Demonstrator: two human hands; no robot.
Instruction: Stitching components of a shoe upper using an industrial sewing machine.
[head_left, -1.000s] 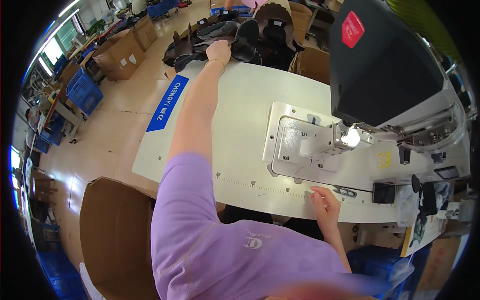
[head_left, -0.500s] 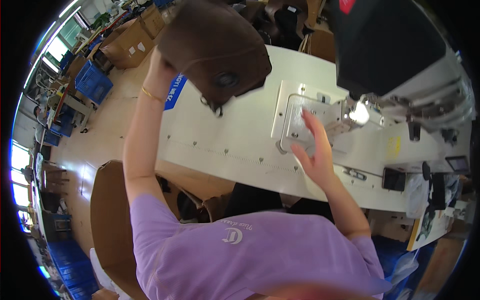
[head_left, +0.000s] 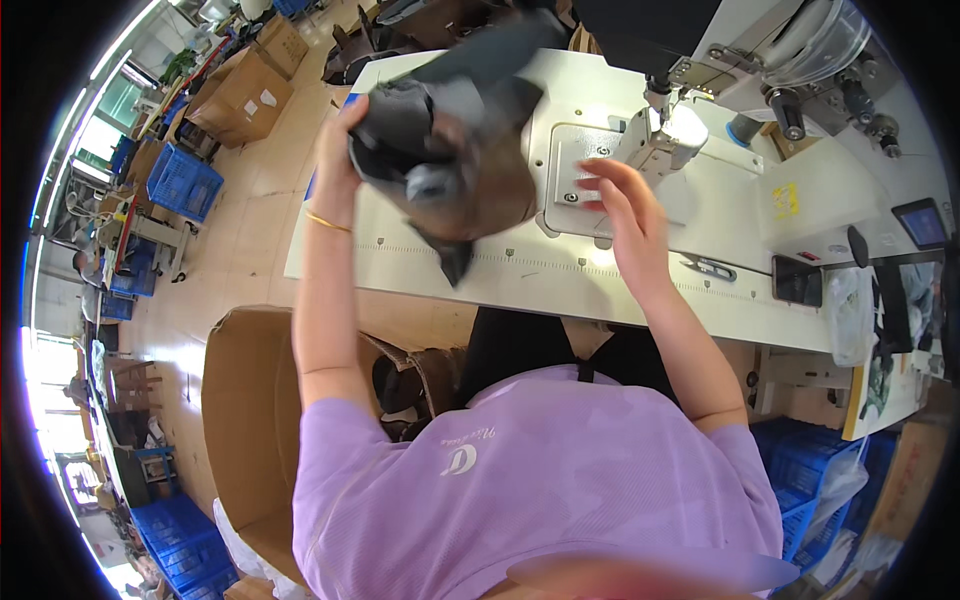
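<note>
My left hand [head_left: 338,145] grips the edge of a brown bag [head_left: 500,190] with a black lining, held up over the left part of the white sewing table [head_left: 400,265]. The bag is smeared by motion, and a dark pointed flap hangs from its lower side. Beside the sewing machine's metal plate [head_left: 568,165], my right hand [head_left: 632,215] is empty, its fingers spread and slightly bent. Just beyond those fingers stands the machine's needle head [head_left: 672,135], lit by a bright lamp.
Thread snips [head_left: 712,269] and a dark phone [head_left: 797,281] lie on the table's right side. A large open cardboard box [head_left: 240,400] stands at my left, with brown pieces in it. Blue baskets [head_left: 183,180] and cartons [head_left: 240,95] line the floor farther left.
My left hand has turned the bag so its black inside shows, and brought it a little lower. The right hand stays near the plate, its fingers more bent. The view has shifted.
</note>
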